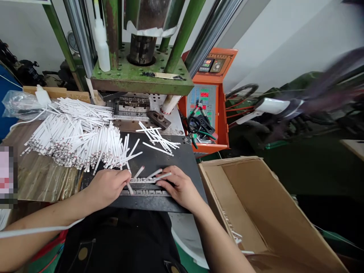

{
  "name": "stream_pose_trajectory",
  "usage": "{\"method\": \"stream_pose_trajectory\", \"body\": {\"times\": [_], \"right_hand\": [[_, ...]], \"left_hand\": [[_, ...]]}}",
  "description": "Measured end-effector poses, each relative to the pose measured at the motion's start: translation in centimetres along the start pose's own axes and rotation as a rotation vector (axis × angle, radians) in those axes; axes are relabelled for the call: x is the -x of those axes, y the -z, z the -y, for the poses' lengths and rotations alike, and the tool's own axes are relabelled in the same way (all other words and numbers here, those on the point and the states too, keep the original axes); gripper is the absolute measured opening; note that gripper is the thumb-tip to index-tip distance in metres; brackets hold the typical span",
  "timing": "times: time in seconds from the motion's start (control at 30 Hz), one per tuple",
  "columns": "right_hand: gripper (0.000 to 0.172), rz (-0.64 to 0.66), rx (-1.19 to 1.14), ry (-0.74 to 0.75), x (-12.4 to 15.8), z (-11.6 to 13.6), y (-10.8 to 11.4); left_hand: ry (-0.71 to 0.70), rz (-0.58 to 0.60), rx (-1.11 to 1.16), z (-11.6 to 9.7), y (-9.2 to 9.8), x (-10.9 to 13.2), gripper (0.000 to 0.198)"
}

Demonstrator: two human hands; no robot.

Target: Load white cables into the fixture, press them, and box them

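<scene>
My left hand (108, 188) is closed in a pinch over the left end of a slotted metal bar (138, 181). A thin white strip (130, 188) sticks out below its fingertips. At the bar's right end my right hand (182, 189) pinches another white strip (164, 176) between thumb and fingers. Two more loose-looking strips stand tilted at the bar, one of them a short strip (139, 172) with a reddish tip. A second slotted metal bar (148, 192) lies in front, parallel to the first. My fingers hide both ends of the rear bar.
A big pile of white strips (74, 136) lies left; a smaller group of strips (160, 140) lies behind my hands. The green press (142, 85) stands at the back. An orange control box (223, 113) holds pliers. An open cardboard box (256, 201) with some strips stands right.
</scene>
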State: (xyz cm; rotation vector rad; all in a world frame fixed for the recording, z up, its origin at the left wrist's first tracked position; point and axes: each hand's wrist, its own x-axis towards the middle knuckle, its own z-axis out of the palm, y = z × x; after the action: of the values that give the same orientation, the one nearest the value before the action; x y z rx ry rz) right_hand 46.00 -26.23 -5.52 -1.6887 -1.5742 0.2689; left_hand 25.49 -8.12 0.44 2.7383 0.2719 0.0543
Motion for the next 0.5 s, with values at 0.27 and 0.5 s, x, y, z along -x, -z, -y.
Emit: {"method": "stream_pose_trajectory", "body": {"times": [0.27,0.5], "right_hand": [[0.021,0.144,0.170,0.096,-0.5,0.8,1.8],[0.021,-0.016,0.208,0.199,-8.7,-1.7,5.3]], "left_hand": [[-0.105,0.209,-0.279,0.6,2.0,-0.4,0.007],[0.128,0.135,-0.152,4.7,5.8,-5.8,0.028]]}}
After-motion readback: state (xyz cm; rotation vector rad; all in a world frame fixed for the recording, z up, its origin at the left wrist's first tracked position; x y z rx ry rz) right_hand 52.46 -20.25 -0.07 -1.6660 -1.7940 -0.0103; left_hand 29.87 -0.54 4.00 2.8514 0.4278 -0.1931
